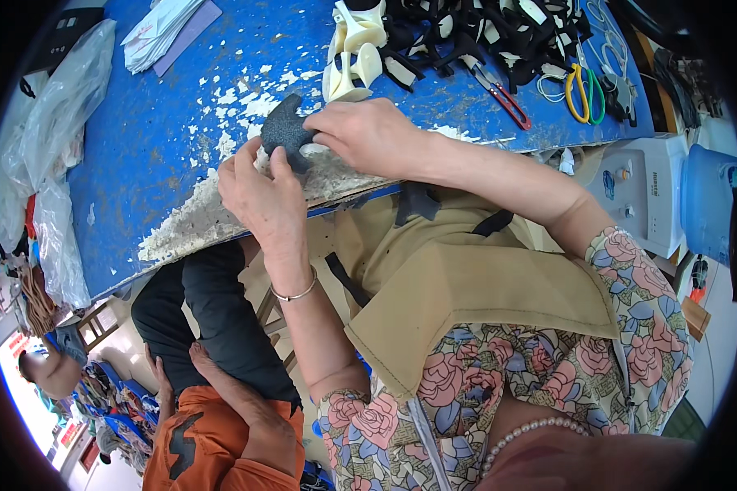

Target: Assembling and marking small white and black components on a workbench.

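Both my hands work on a dark grey speckled piece of sheet material [287, 131] with a curved outline, held at the table's near edge. My left hand [262, 196] pinches its lower left side between thumb and fingers. From the right, my right hand [373, 137] grips its edge with the fingertips closed. Just beyond my right hand stand several cream-coloured, flared pieces like shoe heels [354, 53]. Another dark grey piece of material [418, 203] lies on my tan apron [483, 278].
The blue table [155, 155] has peeling whitish patches. At the back lies a heap of black and cream pieces [499, 37], near red-handled snips [504, 98] and yellow-handled scissors [580, 92]. Papers [160, 37] lie far left. A person in orange [237, 434] sits at my left; a water dispenser [643, 192] stands right.
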`<state>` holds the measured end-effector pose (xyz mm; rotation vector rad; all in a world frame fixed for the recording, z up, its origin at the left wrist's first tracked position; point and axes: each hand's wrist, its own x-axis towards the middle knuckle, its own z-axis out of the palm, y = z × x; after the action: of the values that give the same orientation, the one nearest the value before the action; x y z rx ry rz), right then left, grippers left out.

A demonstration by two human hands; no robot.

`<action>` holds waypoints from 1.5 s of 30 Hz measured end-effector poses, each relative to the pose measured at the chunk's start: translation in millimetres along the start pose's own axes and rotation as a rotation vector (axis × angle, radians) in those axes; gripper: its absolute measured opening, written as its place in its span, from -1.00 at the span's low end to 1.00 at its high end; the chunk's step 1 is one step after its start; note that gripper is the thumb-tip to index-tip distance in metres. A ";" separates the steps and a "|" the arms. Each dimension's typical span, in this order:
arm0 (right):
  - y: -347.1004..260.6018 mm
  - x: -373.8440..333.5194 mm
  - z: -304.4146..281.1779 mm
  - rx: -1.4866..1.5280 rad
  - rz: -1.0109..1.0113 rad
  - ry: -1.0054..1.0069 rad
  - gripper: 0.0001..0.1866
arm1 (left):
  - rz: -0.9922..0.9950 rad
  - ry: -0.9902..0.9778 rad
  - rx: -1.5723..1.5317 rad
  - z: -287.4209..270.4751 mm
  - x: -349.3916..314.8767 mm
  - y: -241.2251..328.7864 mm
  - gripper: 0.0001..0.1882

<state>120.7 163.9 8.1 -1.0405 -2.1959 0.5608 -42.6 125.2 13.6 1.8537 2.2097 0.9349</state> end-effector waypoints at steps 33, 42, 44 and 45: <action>3.4 23.1 4.1 -0.306 -0.108 -0.313 -0.88 | 0.241 0.002 -0.126 -1.2 -73.6 26.7 -0.68; 1.4 19.8 10.4 -0.311 -0.132 -0.255 -0.90 | 0.208 -0.100 -0.058 8.4 -75.7 22.3 -0.58; -0.2 20.7 9.9 -0.289 -0.105 -0.221 -0.90 | 0.194 -0.109 -0.066 8.6 -77.1 21.7 -0.57; -2.4 23.5 7.6 -0.254 -0.037 -0.201 -0.89 | 0.183 -0.118 -0.076 9.1 -77.4 21.6 -0.57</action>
<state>102.7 180.4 12.6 -1.1100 -2.5083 0.3909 -0.8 58.7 -5.5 2.0460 1.9361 0.8985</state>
